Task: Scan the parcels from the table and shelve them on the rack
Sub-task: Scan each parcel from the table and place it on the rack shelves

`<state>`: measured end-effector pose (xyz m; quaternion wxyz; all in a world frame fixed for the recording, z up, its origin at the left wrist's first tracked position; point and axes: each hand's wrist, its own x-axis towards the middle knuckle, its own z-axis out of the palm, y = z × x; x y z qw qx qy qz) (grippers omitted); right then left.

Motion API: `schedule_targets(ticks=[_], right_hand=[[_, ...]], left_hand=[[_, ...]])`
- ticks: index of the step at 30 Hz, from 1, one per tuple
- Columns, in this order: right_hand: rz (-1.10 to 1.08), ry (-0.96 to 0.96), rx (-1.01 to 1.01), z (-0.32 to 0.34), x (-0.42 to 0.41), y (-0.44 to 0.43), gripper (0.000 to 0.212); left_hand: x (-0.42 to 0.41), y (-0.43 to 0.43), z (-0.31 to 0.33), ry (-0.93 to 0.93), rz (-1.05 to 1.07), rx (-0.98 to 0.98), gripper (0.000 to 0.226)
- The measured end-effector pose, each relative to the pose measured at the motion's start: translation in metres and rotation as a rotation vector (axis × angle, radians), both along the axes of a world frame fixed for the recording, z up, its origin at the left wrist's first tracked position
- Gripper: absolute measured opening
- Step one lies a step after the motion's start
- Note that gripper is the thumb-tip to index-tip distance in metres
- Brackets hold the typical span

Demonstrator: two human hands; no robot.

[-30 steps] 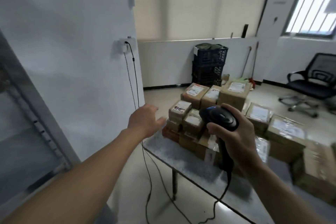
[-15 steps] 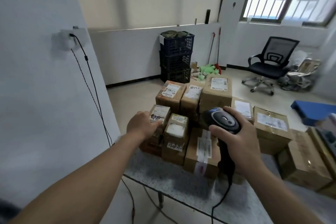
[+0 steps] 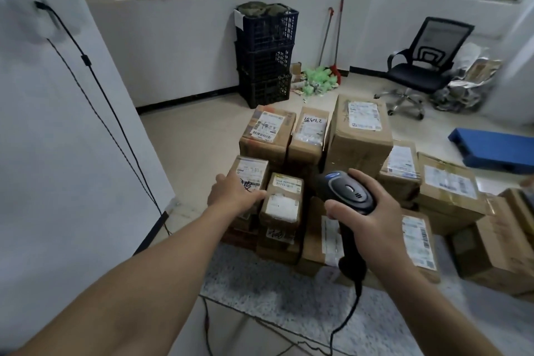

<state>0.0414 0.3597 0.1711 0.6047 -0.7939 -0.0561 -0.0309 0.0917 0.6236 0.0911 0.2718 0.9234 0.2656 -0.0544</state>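
At far left, a white wall panel (image 3: 57, 153) carries two black cables (image 3: 109, 113). The left hand (image 3: 234, 193) is laid on top of a small brown cardboard parcel with a marker-scrawled white label (image 3: 252, 172). This is the top box of the left-most stack, at the near-left corner of the speckled grey surface (image 3: 260, 283). The thumb stretches right along the box edge. The fingers lie over the lid, and whether they have closed on it cannot be told. Just beside it on the right stands a small cardboard box with a yellow-edged label (image 3: 284, 199). The right hand (image 3: 372, 220) has its fingers wrapped round a black handheld barcode scanner (image 3: 348, 192), head pointing forward over the stacks, cord hanging below the surface edge. More labelled brown parcels (image 3: 361, 130) crowd the surface behind and to the right. The rack is not in view.

Assessment: the step in hand is picking the next parcel for scanning. The next move calls for a firm grip, a lift clear of the stack with the label upward, and the scanner's head brought onto the barcode.
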Motion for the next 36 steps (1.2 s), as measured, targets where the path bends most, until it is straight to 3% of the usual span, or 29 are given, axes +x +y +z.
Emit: schedule_targets(ticks=[4, 8, 20, 23, 30, 36], right_hand=[[0.004, 0.017, -0.019, -0.010, 0.011, 0.004, 0.070], [-0.004, 0.039, -0.011, -0.015, 0.015, 0.007, 0.075], [0.042, 0.051, 0.032, -0.002, 0.003, -0.003, 0.072], [0.064, 0.041, 0.048, 0.005, -0.001, -0.007, 0.077], [0.065, 0.017, 0.067, 0.010, -0.003, -0.028, 0.083], [0.039, 0.036, 0.072, 0.001, 0.000, -0.044, 0.078]], left_hand=[[0.016, 0.001, -0.014, 0.037, 0.000, 0.022, 0.101], [0.021, 0.002, -0.024, 0.060, -0.013, 0.033, 0.103], [-0.002, -0.007, 0.012, -0.173, 0.026, 0.162, 0.078], [-0.011, -0.026, 0.027, -0.230, -0.015, 0.172, 0.084], [-0.015, -0.072, 0.026, -0.138, -0.066, 0.076, 0.102], [-0.005, -0.071, 0.020, -0.198, 0.024, -0.106, 0.096]])
